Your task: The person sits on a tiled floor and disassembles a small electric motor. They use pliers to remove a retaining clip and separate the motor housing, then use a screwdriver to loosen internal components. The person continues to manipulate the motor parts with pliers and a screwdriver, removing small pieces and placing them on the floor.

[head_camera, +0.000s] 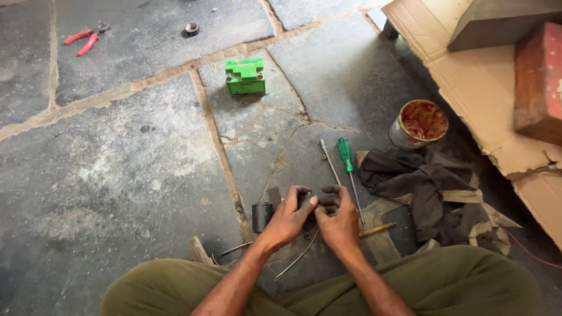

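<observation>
Two hands, left hand (288, 217) and right hand (338, 215), pinch a small dark part (307, 199) (green box-shaped battery (245, 76) well beyond).

Lighting: soft, even daylight, moderately bright, with the stone floor (117, 152) palest at left centre and no glare. Shadows: faint and short, one just below the green battery (245, 76), deeper shade under the cardboard (486, 82) edge at right. Picture quality: sharp across the middle, mild wide-angle stretching toward the corners, the hands (316, 216) slightly soft.
</observation>
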